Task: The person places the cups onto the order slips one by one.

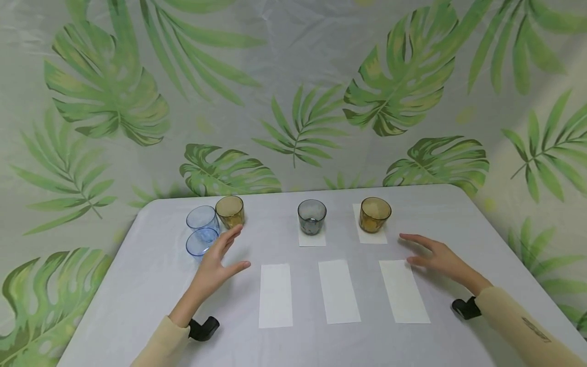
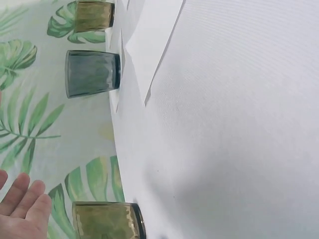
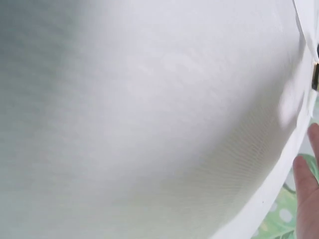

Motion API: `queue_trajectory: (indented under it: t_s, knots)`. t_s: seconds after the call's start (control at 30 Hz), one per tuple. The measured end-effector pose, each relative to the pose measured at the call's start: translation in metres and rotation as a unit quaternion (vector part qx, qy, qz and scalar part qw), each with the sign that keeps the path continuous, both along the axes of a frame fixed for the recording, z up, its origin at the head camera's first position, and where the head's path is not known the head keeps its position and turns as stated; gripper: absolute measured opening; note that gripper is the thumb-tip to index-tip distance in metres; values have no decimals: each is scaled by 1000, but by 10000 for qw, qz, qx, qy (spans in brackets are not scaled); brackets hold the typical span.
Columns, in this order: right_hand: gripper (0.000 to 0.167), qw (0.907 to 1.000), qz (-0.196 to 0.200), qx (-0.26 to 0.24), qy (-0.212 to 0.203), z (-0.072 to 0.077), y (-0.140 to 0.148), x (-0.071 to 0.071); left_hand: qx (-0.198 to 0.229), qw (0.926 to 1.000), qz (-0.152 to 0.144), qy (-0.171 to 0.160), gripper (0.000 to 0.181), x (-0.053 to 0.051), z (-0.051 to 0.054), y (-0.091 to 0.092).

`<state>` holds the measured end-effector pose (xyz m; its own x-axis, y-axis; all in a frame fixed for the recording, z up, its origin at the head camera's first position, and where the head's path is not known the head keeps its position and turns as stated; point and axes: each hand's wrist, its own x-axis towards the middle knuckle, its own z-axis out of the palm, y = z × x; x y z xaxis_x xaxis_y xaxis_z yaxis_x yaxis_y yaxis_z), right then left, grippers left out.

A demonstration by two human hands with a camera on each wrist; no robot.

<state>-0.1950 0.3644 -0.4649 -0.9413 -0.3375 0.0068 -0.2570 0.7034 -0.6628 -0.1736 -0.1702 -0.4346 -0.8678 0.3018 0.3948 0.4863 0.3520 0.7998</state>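
Observation:
My left hand (image 1: 214,267) hovers at the table's left, fingers extended and thumb apart, holding nothing. Just beyond it are two blue glasses, the rear one (image 1: 202,218) and the front one (image 1: 201,241), with an amber glass (image 1: 230,211) beside them. The left wrist view also has that amber glass (image 2: 107,220) near the fingers (image 2: 35,204). At the right, my right hand (image 1: 435,258) is held with straight fingers and nothing in it. Up and left of it an amber glass (image 1: 374,216) stands on a paper strip. A grey glass (image 1: 312,218) stands on another strip at the middle back.
Three white paper strips lie in a front row: left (image 1: 275,295), middle (image 1: 339,291) and right (image 1: 404,291). A white cloth covers the table (image 1: 220,346). Behind it hangs a leaf-patterned curtain (image 1: 293,66). Black wrist cameras sit under both sleeves.

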Motion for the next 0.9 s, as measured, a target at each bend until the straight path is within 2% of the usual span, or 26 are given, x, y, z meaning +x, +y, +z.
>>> queue_trajectory:
  t_s: [0.13,0.3,0.4,0.53,0.67,0.8,0.9]
  knots:
    - [59,9999,-32,112,36,0,0,8,7,9997,190,166,80,2,-7,-12]
    - [59,9999,-61,112,-3,-3,2,19,-81,9989,431,182,81,11,-6,-23]
    - [60,9999,-73,116,8,-6,2,26,-104,9977,585,312,81,18,1,-27]
    - [59,9996,-90,222,151,-7,1,35,-6,9949,800,619,78,29,17,-30]
    - [57,9994,-113,245,227,-7,-1,44,45,9896,1071,955,76,34,26,-38]
    - [57,9995,-122,222,214,-6,-4,52,65,9833,1353,1213,77,33,24,-49]
    - [59,9995,-80,217,197,-8,-4,57,112,9807,1537,1206,78,31,18,-56]
